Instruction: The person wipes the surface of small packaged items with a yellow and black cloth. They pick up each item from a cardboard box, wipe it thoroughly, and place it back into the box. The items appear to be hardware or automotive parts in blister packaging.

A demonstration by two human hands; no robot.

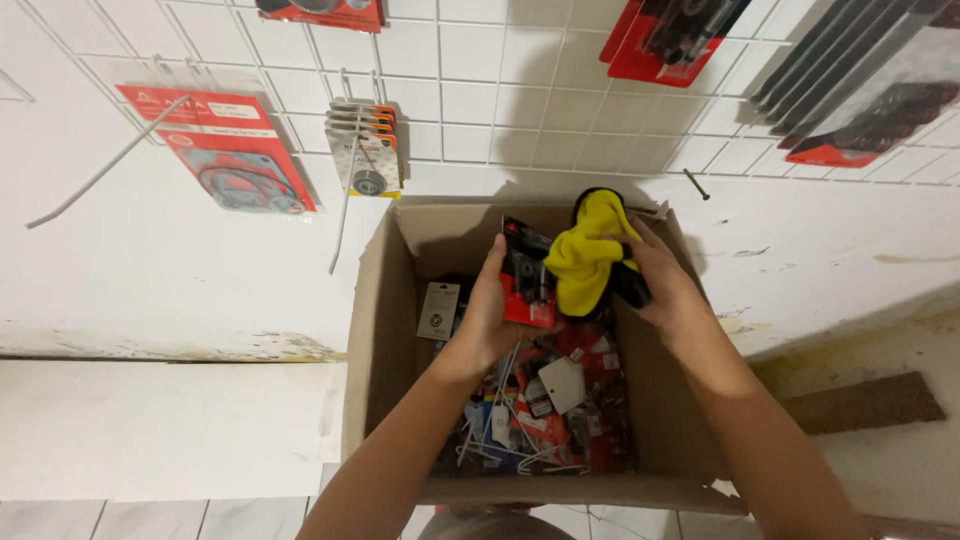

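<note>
Up close, red-and-black carded packet (525,285) in left hand (490,315), crumpled yellow cloth (590,260) in right hand (660,280)

Box: the cardboard box (385,330) sits on the floor against the wall, below the wire grid (480,70).
In box: loose packets (545,405) on the bottom.
Above them: left hand (490,310) with a carded packet (525,280); right hand (660,280), just beside, with a cloth (590,255).
On grid: hanging packs (365,150), upper left of the box.

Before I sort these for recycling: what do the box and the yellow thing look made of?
The box looks like plain brown cardboard: matte, with creased flaps. The yellow thing, held in the right hand, seems a soft cloth, since it bunches into folds.
</note>
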